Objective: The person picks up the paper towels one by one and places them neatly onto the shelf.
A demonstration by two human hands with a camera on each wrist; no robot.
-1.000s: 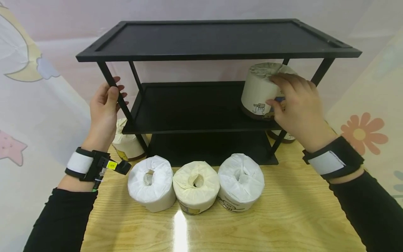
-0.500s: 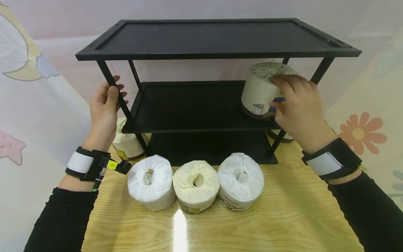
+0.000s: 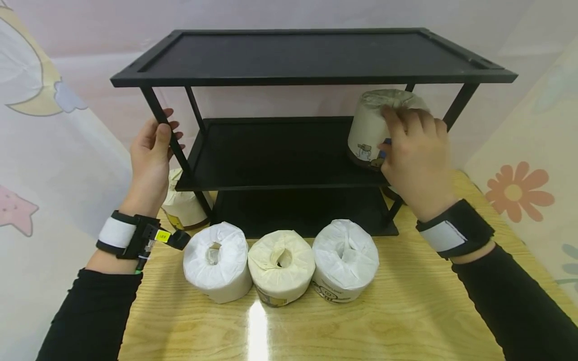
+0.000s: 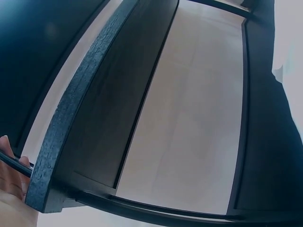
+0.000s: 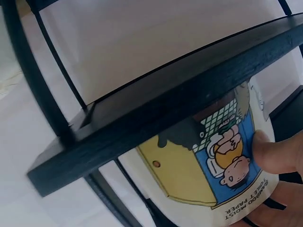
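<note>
A black three-tier rack (image 3: 311, 55) stands on the table. My left hand (image 3: 152, 150) grips its front left post (image 3: 153, 103); in the left wrist view, only part of that hand (image 4: 12, 189) shows at the lower left edge. On the right end of the middle shelf stands a paper-wrapped toilet roll (image 3: 365, 123). My right hand (image 3: 417, 155) holds this roll from its front right side, thumb low and fingertips near the top rim. From the right wrist, the roll's printed wrapper (image 5: 184, 175) shows a cartoon figure, with the thumb (image 5: 274, 153) against it.
In front of the rack, a white roll (image 3: 217, 265), a cream roll (image 3: 281, 268) and another white roll (image 3: 345, 263) stand in a row on the wooden table (image 3: 406, 311). Another roll (image 3: 182, 203) stands behind the left post. One at the right is mostly hidden.
My right hand and wrist have shifted left across the front of the roll, covering more of it. The roll has moved very slightly right. My left hand stays on the post.
</note>
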